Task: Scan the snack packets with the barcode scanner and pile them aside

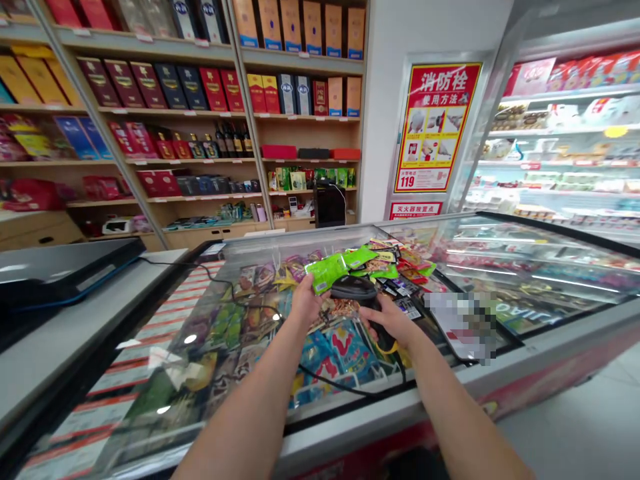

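Wall shelving (pixel 210 120): wooden bays across the back, stocked with boxed goods in red, navy, yellow and orange; a row of dark bottles (pixel 220 143) on one middle shelf.

Refrigerated display case (pixel 565 133): open-fronted, at the far right, tiers of packaged items under white light.

Chest freezer (pixel 550 333): glass-topped, red-fronted, filling the foreground; frozen goods in bright wrappers show through the lid.

Red poster (pixel 434 127): on the white wall between shelving and display case, white and yellow characters, the number 119 near the foot.

Counter (pixel 60 333): grey, to the left of the freezer, carrying a dark flat device (pixel 60 270) with a black cable (pixel 210 277) running from it across the glass.

Pile of small packets (pixel 400 263): heaped on the freezer lid just beyond the hands, mixed green, red, yellow and black wrappers.

Barcode scanner (pixel 356 291): black, handheld, its head lying just under the green packet and between the two hands; a cable trails from its handle toward the near edge of the freezer.

Right hand (pixel 390 323): fingers closed round the scanner's handle, gripping it, head end turned up toward the packet.

Left hand (pixel 306 300): closed in a pinch on the lower left edge of the green packet, holding it above the glass, just beside the scanner's head.

Green packet (pixel 336 268): bright green with small print, held flat and slightly tilted, touching or all but touching the scanner's head; which of the two cannot be told. Its far end overlaps the edge of the pile.
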The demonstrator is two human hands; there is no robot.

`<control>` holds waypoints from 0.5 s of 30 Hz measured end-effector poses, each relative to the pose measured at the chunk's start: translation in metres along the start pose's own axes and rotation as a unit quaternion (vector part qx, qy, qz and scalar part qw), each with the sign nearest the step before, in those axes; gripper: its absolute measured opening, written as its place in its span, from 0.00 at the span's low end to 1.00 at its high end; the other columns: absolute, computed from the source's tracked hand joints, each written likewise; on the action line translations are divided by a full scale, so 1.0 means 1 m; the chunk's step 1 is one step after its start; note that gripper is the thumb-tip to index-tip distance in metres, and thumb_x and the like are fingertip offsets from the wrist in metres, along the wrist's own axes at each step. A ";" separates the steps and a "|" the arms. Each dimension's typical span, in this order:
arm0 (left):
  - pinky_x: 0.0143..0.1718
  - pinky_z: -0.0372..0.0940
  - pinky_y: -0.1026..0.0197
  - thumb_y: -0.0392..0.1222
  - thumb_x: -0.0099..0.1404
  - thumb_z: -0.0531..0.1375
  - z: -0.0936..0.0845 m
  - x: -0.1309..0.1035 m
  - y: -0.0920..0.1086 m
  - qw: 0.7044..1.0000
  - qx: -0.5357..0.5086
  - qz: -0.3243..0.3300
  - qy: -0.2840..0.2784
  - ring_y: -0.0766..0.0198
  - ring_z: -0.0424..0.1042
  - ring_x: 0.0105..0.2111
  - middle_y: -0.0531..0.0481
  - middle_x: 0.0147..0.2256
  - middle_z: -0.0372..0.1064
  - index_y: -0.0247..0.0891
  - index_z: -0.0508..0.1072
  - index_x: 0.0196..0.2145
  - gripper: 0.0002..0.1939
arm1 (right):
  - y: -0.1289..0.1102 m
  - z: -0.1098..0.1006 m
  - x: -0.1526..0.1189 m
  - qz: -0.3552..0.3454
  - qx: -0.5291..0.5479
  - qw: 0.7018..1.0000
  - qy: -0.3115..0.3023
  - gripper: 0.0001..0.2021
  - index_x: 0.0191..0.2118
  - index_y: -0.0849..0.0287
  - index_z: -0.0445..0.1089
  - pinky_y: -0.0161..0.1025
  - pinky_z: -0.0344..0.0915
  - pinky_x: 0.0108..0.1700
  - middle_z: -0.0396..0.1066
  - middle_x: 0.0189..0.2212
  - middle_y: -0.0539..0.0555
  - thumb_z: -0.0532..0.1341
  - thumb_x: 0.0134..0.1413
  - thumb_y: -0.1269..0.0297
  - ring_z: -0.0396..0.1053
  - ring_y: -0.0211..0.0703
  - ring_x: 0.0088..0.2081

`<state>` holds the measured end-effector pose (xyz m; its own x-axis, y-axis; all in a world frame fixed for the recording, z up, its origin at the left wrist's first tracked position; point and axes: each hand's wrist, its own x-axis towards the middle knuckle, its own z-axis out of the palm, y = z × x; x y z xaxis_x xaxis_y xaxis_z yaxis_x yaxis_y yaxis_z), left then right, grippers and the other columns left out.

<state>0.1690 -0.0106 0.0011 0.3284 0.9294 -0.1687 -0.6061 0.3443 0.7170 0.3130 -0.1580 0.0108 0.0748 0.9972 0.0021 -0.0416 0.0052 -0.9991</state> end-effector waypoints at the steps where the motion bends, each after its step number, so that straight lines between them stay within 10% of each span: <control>1: 0.40 0.72 0.55 0.40 0.67 0.55 0.000 0.000 0.001 1.000 -0.002 0.006 0.004 0.63 0.76 0.31 0.48 0.33 0.75 0.38 0.69 0.44 0.09 | -0.002 0.002 -0.001 0.004 -0.012 1.000 0.003 0.22 0.33 0.57 0.60 0.31 0.58 0.17 0.64 0.17 0.43 0.68 0.42 0.48 0.59 0.31 0.14; 15: 0.39 0.71 0.57 0.44 0.65 0.60 0.000 0.005 -0.004 0.999 -0.026 0.019 -0.020 0.63 0.76 0.32 0.48 0.35 0.75 0.39 0.70 0.44 0.11 | -0.002 0.004 0.000 0.018 -0.018 1.000 0.008 0.22 0.29 0.57 0.59 0.31 0.57 0.16 0.63 0.17 0.43 0.67 0.42 0.46 0.58 0.31 0.14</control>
<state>0.1733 -0.0074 -0.0023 0.3330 0.9361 -0.1137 -0.6557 0.3165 0.6855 0.3096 -0.1574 0.0126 0.0906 0.9953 -0.0340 -0.0089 -0.0333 -0.9994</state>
